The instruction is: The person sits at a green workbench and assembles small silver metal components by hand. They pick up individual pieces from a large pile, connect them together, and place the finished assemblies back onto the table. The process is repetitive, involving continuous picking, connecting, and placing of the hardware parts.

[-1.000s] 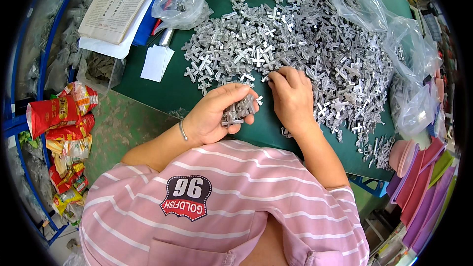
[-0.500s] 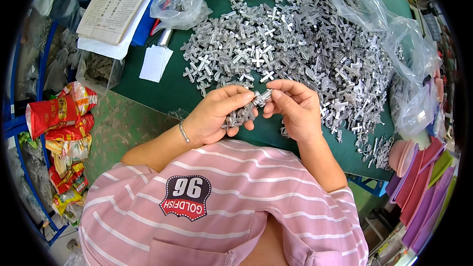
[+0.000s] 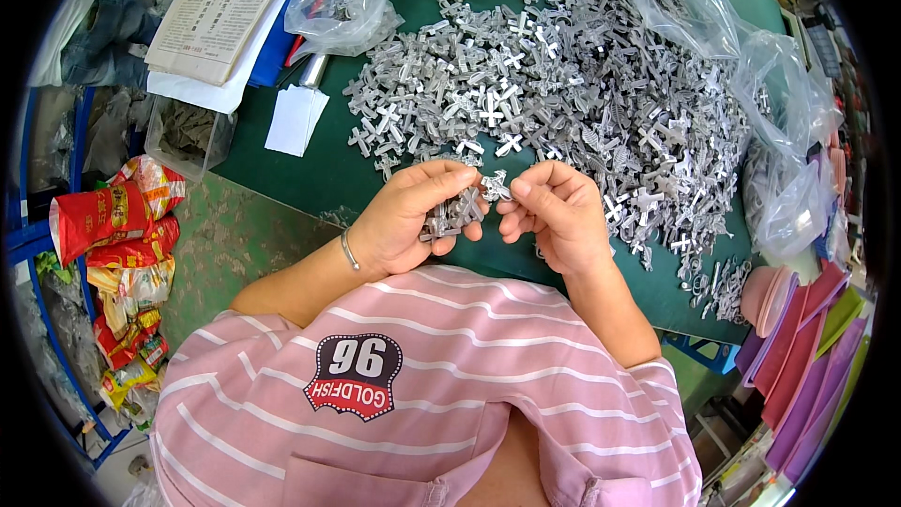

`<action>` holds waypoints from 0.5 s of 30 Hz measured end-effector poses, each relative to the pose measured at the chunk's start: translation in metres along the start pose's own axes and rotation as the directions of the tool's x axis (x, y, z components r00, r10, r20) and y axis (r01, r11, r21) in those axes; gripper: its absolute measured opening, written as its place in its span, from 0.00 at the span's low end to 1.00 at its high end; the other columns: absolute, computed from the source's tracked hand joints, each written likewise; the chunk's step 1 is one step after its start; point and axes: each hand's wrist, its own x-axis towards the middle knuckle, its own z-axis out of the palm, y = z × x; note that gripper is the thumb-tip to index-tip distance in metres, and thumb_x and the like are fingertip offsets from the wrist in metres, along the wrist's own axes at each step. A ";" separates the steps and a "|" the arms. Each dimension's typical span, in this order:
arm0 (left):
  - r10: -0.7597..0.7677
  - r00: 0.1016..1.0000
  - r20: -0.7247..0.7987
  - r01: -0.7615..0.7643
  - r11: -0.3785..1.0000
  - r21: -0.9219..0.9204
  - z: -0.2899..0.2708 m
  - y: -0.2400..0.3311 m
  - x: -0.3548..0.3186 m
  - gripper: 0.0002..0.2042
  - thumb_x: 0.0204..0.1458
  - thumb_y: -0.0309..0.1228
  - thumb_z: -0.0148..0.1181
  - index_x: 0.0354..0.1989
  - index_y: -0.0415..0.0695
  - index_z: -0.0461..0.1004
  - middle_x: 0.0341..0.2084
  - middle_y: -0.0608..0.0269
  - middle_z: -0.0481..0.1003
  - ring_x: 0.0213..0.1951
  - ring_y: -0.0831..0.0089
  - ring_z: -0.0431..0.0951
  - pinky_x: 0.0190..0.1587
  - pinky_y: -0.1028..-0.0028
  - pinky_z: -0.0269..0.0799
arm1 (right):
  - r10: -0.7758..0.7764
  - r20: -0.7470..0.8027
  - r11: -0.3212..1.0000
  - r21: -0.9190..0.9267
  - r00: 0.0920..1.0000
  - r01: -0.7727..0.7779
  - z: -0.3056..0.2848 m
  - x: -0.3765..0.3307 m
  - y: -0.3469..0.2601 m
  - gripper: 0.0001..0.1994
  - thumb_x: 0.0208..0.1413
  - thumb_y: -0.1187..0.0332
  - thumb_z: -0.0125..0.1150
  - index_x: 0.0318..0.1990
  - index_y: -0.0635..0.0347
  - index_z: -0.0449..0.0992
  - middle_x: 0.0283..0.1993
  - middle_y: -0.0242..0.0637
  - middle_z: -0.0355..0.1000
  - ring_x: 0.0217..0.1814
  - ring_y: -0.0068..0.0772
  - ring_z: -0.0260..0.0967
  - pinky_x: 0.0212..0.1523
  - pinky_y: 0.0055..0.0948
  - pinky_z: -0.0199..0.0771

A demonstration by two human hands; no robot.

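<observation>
A large heap of small silver cross-shaped metal pieces covers the green table. My left hand cups a stack of these metal pieces against its palm, thumb over the top. My right hand is just to its right, fingertips pinching one small metal piece held up against the stack. Both hands hover over the table's near edge, in front of the heap. A thin bracelet circles my left wrist.
Clear plastic bags lie at the back and along the right side. A printed paper sheet and a white card sit at the left. Red snack packets pile on the floor at left. Coloured plastic folders stand at right.
My right hand left the heap with one metal piece and came in toward my left hand. It now holds that piece against the stack.
</observation>
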 end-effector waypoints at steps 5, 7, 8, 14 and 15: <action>0.002 1.000 -0.012 -0.002 1.000 0.000 0.000 0.000 -0.001 0.10 0.56 0.33 0.45 0.37 0.40 0.68 0.26 0.58 0.72 0.23 0.72 0.75 0.11 0.83 0.58 | 0.008 0.019 1.000 0.013 1.000 -0.009 0.000 0.000 0.000 0.04 0.51 0.75 0.55 0.31 0.67 0.69 0.27 0.42 0.72 0.24 0.29 0.72 0.24 0.24 0.75; 0.023 1.000 -0.015 -0.023 1.000 0.000 0.001 0.001 -0.002 0.10 0.56 0.33 0.45 0.37 0.40 0.67 0.27 0.58 0.72 0.23 0.72 0.74 0.11 0.83 0.58 | -0.102 0.045 0.995 -0.018 0.994 0.103 0.001 0.000 0.004 0.03 0.51 0.77 0.55 0.32 0.66 0.69 0.31 0.42 0.72 0.29 0.29 0.72 0.29 0.25 0.76; 0.043 0.999 -0.008 -0.043 0.999 -0.001 0.002 0.004 -0.002 0.10 0.56 0.33 0.45 0.37 0.40 0.67 0.27 0.58 0.71 0.23 0.73 0.74 0.11 0.83 0.59 | -0.163 0.058 0.986 -0.033 0.985 0.165 0.001 0.001 0.006 0.03 0.50 0.78 0.55 0.33 0.66 0.69 0.33 0.42 0.71 0.32 0.28 0.72 0.31 0.25 0.76; 0.584 0.812 0.028 -0.576 0.791 0.208 0.030 0.016 0.008 0.07 0.53 0.28 0.48 0.36 0.39 0.68 0.29 0.57 0.71 0.27 0.73 0.74 0.20 0.82 0.66 | -0.103 0.150 0.895 0.445 0.983 0.026 0.010 0.006 0.009 0.07 0.51 0.75 0.49 0.38 0.63 0.69 0.41 0.38 0.68 0.45 0.31 0.66 0.48 0.34 0.68; 0.701 0.699 0.140 -0.693 0.617 0.373 0.033 0.013 0.016 0.06 0.52 0.27 0.49 0.36 0.39 0.67 0.30 0.57 0.71 0.29 0.72 0.73 0.24 0.79 0.68 | -0.107 0.222 0.843 0.538 0.969 -0.030 0.015 0.009 0.009 0.08 0.52 0.71 0.48 0.38 0.62 0.69 0.41 0.37 0.68 0.47 0.32 0.65 0.50 0.36 0.65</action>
